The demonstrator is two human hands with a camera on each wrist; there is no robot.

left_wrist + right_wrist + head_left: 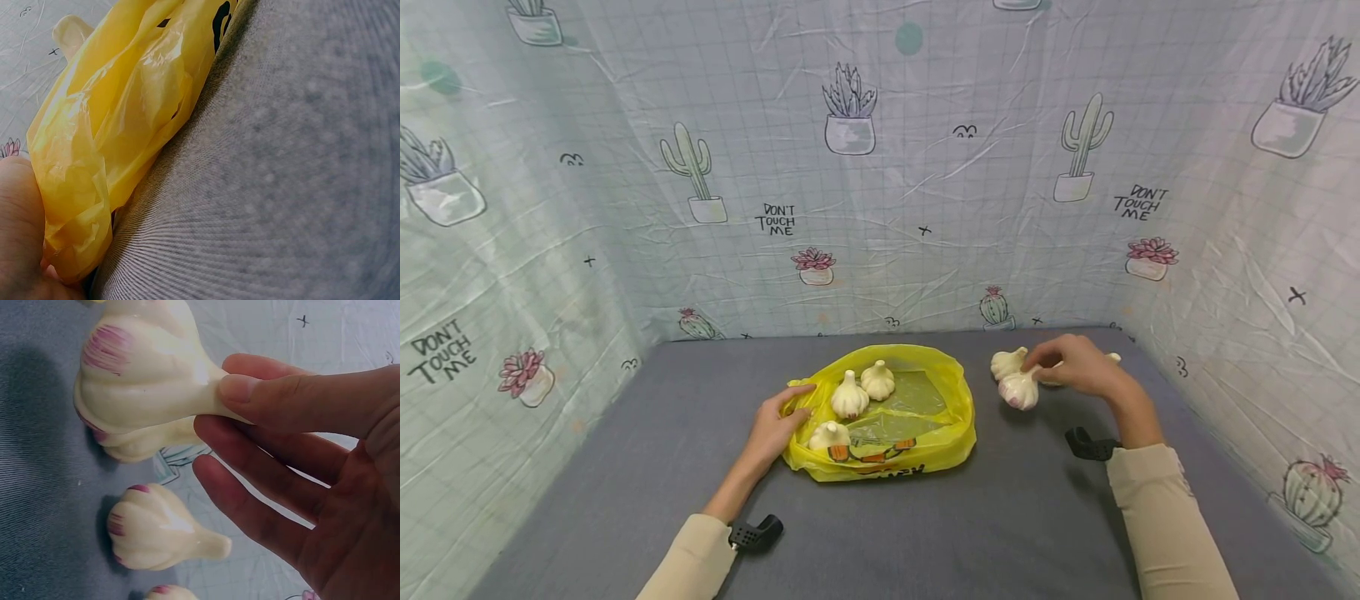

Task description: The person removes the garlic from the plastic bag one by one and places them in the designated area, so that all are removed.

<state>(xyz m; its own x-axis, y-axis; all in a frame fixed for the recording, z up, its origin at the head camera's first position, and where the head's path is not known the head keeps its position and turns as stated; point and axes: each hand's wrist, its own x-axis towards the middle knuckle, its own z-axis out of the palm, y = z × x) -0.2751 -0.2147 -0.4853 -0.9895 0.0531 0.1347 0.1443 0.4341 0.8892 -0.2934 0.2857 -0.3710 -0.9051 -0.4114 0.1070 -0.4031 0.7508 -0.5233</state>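
Note:
My right hand (1078, 365) pinches a white garlic bulb (1019, 390) by its stem, between thumb and fingertips. In the right wrist view this bulb (147, 375) has pink streaks and is held off the table. Other bulbs stand behind and beside it, among them a garlic bulb (1007, 362) and another one (159, 528) below the fingers. My left hand (772, 427) grips the left rim of an open yellow plastic bag (955, 450). Inside the bag lie three bulbs: an upright one (850, 396), one farther back (878, 381) and one near the front (829, 435).
A grey cloth-covered table (925, 533) lies under everything. Behind and at both sides hangs a pale curtain (880, 200) printed with potted cacti. Each wrist wears a black camera band, one at the left wrist (756, 533) and one at the right (1090, 444).

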